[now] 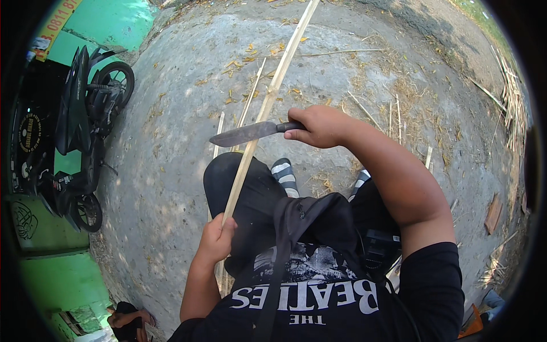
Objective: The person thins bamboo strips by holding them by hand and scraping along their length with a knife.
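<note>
A long pale bamboo strip [272,91] slants from my lap up to the far edge of the view, with a node partway along. My left hand [216,238] is closed round its near end, beside my left knee. In my right hand [313,126] is the dark handle of a broad-bladed knife [242,134]. The blade lies across the strip just beyond my knee, its tip pointing left. Whether its edge bites into the bamboo, I cannot tell.
Thin bamboo strips [252,94] lie on the grey ground [165,142] near my feet. Yellow leaves and shavings [424,111] are scattered about. A dark motorcycle [85,125] stands at left by a green wall. Bundled sticks [513,97] lie far right. Another person's arm [131,316] shows lower left.
</note>
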The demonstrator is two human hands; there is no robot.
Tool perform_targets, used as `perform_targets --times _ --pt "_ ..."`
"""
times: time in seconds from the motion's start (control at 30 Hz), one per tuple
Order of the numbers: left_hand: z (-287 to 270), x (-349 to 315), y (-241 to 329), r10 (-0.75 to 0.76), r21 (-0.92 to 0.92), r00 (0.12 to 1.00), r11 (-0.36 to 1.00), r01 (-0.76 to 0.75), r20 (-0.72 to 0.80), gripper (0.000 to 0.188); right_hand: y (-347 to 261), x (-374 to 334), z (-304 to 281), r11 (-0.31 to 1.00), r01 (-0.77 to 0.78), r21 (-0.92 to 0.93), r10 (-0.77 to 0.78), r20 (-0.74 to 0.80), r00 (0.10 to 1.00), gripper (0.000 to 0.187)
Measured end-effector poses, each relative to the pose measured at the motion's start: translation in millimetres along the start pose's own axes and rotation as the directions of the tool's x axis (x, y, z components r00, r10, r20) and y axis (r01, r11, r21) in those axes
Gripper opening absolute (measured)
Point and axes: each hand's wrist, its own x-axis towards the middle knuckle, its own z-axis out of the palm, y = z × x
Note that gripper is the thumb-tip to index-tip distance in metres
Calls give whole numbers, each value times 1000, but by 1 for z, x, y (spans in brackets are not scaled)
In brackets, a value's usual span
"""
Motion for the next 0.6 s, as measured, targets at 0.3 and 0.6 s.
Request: perform_targets --times 0.3,0.6 --pt "-2 2 8 10 18 1000 1000 -10 10 32 8 -9 -10 986 -158 -47 140 -270 953 41" --pt "-2 3 11 -3 45 1000 999 3 7 32 -21 -15 0 989 148 -17 -149 -9 989 47"
